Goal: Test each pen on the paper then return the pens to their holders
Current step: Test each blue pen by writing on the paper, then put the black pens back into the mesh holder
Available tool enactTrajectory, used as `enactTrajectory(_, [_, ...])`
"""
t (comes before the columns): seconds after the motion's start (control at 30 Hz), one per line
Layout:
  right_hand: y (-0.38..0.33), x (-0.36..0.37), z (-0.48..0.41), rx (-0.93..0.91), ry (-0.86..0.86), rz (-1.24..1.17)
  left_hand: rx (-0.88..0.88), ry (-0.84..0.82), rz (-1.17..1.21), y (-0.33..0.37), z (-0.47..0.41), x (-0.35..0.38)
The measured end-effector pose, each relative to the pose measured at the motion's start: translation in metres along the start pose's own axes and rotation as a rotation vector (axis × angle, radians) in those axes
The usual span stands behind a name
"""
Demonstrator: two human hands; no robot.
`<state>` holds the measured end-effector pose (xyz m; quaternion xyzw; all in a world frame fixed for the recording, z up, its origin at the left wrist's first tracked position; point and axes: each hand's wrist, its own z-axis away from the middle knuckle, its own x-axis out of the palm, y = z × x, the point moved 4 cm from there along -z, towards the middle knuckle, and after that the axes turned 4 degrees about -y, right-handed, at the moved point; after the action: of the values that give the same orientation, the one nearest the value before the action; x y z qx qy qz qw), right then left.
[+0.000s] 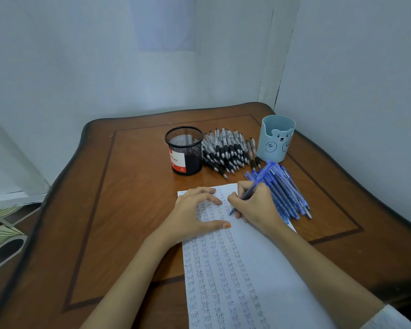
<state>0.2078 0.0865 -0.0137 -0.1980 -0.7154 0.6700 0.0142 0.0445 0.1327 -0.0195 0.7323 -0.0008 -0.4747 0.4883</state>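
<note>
At the far left, beyond the bench's edge, a strip of patterned floor (3, 236) shows; the brown wooden bench (128, 210) with a dark inlaid border fills the middle, pushed into a corner of pale walls; toward its back stands a black mesh holder (184, 150), upright, with a red and white label on its side; nearer the camera the left hand (195, 214) lies flat on the top end of the paper (235, 281), fingers straight and spread, thumb stretched out to the right, pressing the sheet down and gripping nothing; the paper runs from under that hand down to the bottom edge of the view, its left and middle part filled with columns of the handwritten word "test"; just right of the mesh holder, touching it, lies a heap of black pens (226, 150), tips pointing toward the camera; the right hand (256, 205) is curled round a blue pen (259, 179) in a writing grip, the tip down on the paper near the top of the sheet, the barrel slanting up and away to the right; behind it a light blue holder (277, 138) with a bear face stands upright near the right wall; in front of that holder, beside the right hand, lies a heap of blue pens (287, 193); a pale sleeve (389, 317) shows at the lower right corner.
</note>
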Motion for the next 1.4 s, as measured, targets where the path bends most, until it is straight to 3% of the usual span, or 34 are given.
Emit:
enactTrajectory(1.0, [0.0006,-0.0007,0.0002,-0.028,0.035,0.023,0.004,0.003,0.001,0.0001,0.0003,0.0005])
enactTrajectory(1.23, [0.0005,-0.0039,-0.0013,-0.003,0.040,-0.200,-0.009,0.001,-0.001,-0.0009,0.0005,0.0004])
enactTrajectory(1.4, [-0.0050,-0.0061,0.0030,-0.058,0.068,-0.172,-0.014,0.018,0.000,-0.0001,0.0010,-0.0004])
